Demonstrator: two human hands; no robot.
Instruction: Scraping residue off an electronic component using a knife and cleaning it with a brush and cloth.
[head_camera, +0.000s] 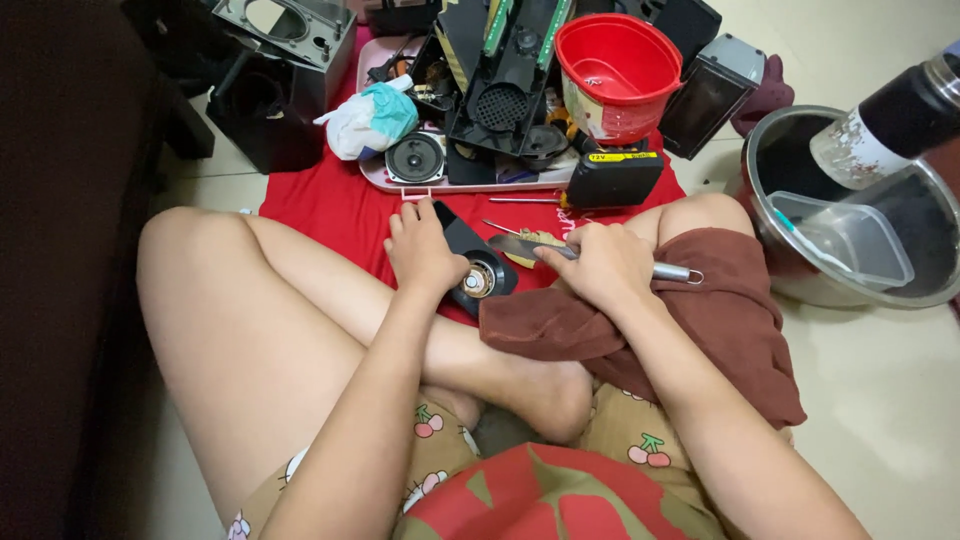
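I sit cross-legged on the floor. My left hand presses down on a small black speaker part with a round metal centre, lying on a red cloth. My right hand grips a knife with a metal handle; its blade points left toward the speaker part. A brown cloth lies over my right knee under that hand.
A pink tray ahead holds a round speaker, black casings, a red bucket and a black battery pack. A steel bowl with a clear plastic tub stands right, a dark bottle above it. A screwdriver lies near the tray.
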